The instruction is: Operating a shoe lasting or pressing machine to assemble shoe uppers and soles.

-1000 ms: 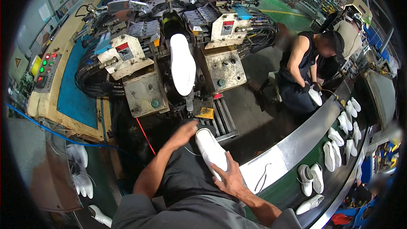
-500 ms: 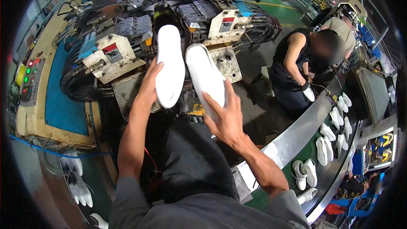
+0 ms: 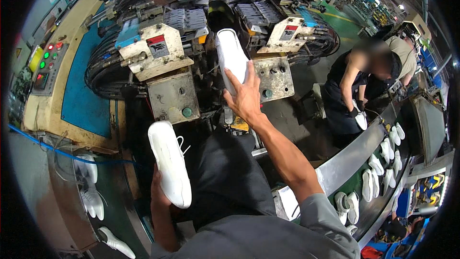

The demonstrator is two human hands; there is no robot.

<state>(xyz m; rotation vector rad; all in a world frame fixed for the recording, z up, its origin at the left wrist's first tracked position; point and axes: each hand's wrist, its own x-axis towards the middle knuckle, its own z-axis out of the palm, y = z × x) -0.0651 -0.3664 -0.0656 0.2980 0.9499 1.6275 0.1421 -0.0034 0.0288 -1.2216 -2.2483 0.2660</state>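
My left hand (image 3: 159,193) grips a white shoe (image 3: 169,163) sole-up, low at my left side above my dark trousers. My right hand (image 3: 245,97) reaches up to the machine (image 3: 167,62) and holds a second white shoe (image 3: 231,56) upright against its dark central mount, fingers spread along the shoe's side. The shoe stands between the two grey clamp blocks of the machine.
A control panel (image 3: 45,64) with red and green buttons sits at the left. Several white shoes (image 3: 91,196) lie on a rack at lower left. A conveyor (image 3: 378,177) at right carries several white shoes; another person (image 3: 357,86) works beside it.
My left hand has pulled one white shoe down from the machine to my left side. My right hand has pushed the other shoe up onto the machine's mount.
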